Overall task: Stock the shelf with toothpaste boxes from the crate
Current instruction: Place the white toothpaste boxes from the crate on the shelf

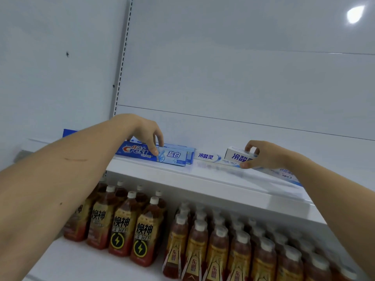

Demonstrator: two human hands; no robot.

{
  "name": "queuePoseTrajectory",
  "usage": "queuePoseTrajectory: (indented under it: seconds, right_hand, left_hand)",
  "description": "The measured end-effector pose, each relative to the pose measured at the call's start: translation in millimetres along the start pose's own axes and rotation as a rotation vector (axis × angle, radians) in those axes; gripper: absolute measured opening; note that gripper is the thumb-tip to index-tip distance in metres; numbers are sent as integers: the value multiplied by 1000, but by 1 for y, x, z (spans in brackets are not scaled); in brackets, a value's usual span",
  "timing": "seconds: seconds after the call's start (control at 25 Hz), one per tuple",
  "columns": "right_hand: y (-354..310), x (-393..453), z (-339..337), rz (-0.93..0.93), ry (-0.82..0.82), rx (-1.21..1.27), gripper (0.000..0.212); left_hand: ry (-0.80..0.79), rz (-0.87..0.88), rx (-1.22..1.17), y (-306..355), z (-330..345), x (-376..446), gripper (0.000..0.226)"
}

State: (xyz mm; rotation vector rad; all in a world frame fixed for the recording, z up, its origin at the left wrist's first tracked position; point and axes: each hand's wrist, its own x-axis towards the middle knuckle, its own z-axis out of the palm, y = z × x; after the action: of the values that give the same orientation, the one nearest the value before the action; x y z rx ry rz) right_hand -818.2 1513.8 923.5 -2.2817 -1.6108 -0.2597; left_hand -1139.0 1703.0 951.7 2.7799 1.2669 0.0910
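A blue Crest toothpaste box (174, 156) lies lengthwise on the white upper shelf (213, 179), with more blue boxes stacked behind it. My left hand (149, 133) reaches over it, fingers pinching its top and front face. To the right a white toothpaste box (207, 157) lies flat on the shelf. My right hand (261, 154) grips another white toothpaste box (237, 156) by its near end, held angled just above the shelf surface. The crate is out of view.
The shelf's white back panel (223, 78) rises behind the boxes, with a slotted upright (121, 67) at left. Below, the lower shelf holds rows of brown drink bottles (140, 236) with white caps, and several more bottles (239, 256) at right.
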Motion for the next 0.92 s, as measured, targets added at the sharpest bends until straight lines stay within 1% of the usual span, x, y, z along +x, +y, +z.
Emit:
queuePoseTrajectory:
  seconds: [0.16, 0.24, 0.36, 0.44, 0.6, 0.72, 0.84, 0.92]
  right_hand:
    - [20, 22, -9, 14, 7, -40, 49]
    - [36, 35, -13, 29, 17, -113, 46]
    - [64, 55, -17, 61, -69, -253, 43]
    - [77, 68, -19, 69, -147, -362, 39]
    - [104, 96, -12, 86, -231, -467, 45]
    - [116, 115, -6, 76, -306, -502, 44]
    - [120, 127, 3, 39, -291, -583, 41]
    - [125, 132, 17, 3, -281, -610, 34]
  left_hand:
    - [-73, -86, 79, 12, -7, 6, 47]
    - [-132, -147, 110, 22, -11, 7, 49]
    - [-226, -251, 127, 46, -17, 12, 62]
    - [-241, -245, 101, 69, -20, 20, 66]
    - [-88, -100, 36, 121, -15, 51, 64]
    - [42, -9, 35, 156, -3, 78, 62]
    - [82, 53, 17, 175, 11, 97, 55]
    - [97, 71, 1, 180, 19, 106, 51]
